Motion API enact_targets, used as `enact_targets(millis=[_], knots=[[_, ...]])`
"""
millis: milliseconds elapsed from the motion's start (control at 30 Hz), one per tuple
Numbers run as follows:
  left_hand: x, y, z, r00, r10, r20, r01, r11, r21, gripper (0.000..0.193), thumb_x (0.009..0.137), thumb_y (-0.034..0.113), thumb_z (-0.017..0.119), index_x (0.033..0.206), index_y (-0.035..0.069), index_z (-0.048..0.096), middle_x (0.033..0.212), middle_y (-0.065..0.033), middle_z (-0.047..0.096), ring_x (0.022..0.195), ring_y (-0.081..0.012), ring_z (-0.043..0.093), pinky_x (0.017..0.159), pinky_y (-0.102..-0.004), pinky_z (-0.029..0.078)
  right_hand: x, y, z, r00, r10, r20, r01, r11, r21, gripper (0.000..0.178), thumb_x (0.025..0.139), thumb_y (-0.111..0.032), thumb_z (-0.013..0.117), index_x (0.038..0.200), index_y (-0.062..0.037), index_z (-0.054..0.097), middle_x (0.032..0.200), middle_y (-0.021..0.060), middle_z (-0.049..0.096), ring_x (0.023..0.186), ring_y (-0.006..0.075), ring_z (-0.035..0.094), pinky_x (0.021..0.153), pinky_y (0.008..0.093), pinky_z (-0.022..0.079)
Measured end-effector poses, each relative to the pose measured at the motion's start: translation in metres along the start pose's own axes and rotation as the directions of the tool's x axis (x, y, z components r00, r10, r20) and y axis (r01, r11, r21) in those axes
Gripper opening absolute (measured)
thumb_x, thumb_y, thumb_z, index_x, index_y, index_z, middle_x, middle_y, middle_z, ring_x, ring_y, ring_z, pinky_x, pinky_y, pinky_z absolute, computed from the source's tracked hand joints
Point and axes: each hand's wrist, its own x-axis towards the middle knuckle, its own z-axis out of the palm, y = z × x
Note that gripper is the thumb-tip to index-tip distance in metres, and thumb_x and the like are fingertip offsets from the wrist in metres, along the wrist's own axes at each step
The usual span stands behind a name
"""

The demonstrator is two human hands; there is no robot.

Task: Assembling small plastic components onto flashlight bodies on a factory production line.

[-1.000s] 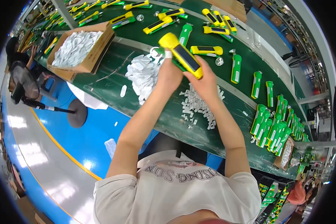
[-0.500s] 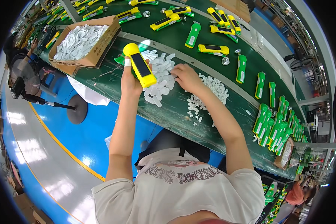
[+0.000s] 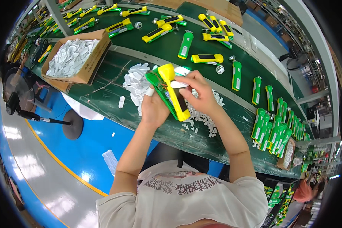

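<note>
My left hand [image 3: 155, 109] is closed round a yellow and green flashlight [image 3: 181, 103] with a dark solar panel. Its green half stands apart from the yellow one, and thin wires show between them. A white wrap circles one finger of that hand. Between its thumb and fingers, my right hand [image 3: 202, 93] pinches a white oval plastic piece [image 3: 177, 84] over the yellow half. Behind my left hand lies a heap of similar white pieces [image 3: 135, 80]. Small white blocks [image 3: 204, 121] are scattered beneath my right forearm, partly hidden by it.
A carton [image 3: 97, 60] full of white pieces stands at the left of the green bench [image 3: 110, 81]. Beyond, a green belt carries several flashlights [image 3: 207, 58]. More green flashlights [image 3: 275, 129] are stacked at the right. A fan [image 3: 21, 95] stands on the left floor.
My right hand has lifted a white oval piece from the heap to the flashlight. My left hand has moved right and turned the flashlight, so its parted halves and wires show.
</note>
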Motion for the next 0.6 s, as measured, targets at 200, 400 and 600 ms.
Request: enact_targets(millis=[200,400,600], knots=[[0.0,-0.03,0.016,0.978,-0.17,0.124,0.148,0.975,0.167,0.062,0.102,0.052,0.042,0.149,0.014,0.031,0.144,-0.0075,0.044,0.132,-0.0247,0.045,0.11,-0.0475,0.036,-0.002,-0.033,-0.045,0.984,0.154,0.094,-0.165,0.978,0.125,0.018,0.089,-0.005,0.067,0.106,-0.0035,0.06,0.095,0.004,0.059,0.084,0.0124,0.057,0.071,0.0262,0.046],[-0.004,-0.047,0.011,0.945,-0.237,0.224,0.175,0.948,0.266,0.062,0.1,0.043,0.053,0.149,0.013,0.031,0.142,-0.0084,0.044,0.13,-0.0243,0.048,0.102,-0.0491,0.045,0.024,-0.073,-0.085,0.886,0.216,0.41,-0.125,0.963,-0.239,0.02,0.086,-0.008,0.071,0.098,-0.004,0.054,0.084,0.0065,0.062,0.075,0.0186,0.063,0.064,0.0315,0.049],[-0.008,-0.047,0.014,0.942,-0.312,0.127,0.245,0.894,0.376,0.055,0.1,0.032,0.057,0.146,0.012,0.033,0.137,-0.0078,0.048,0.124,-0.0231,0.054,0.098,-0.0457,0.051,0.032,-0.069,-0.088,0.766,0.329,0.553,-0.202,0.939,-0.279,0.029,0.083,-0.008,0.073,0.093,-0.0037,0.046,0.075,0.0068,0.059,0.067,0.0217,0.061,0.061,0.0327,0.048]])
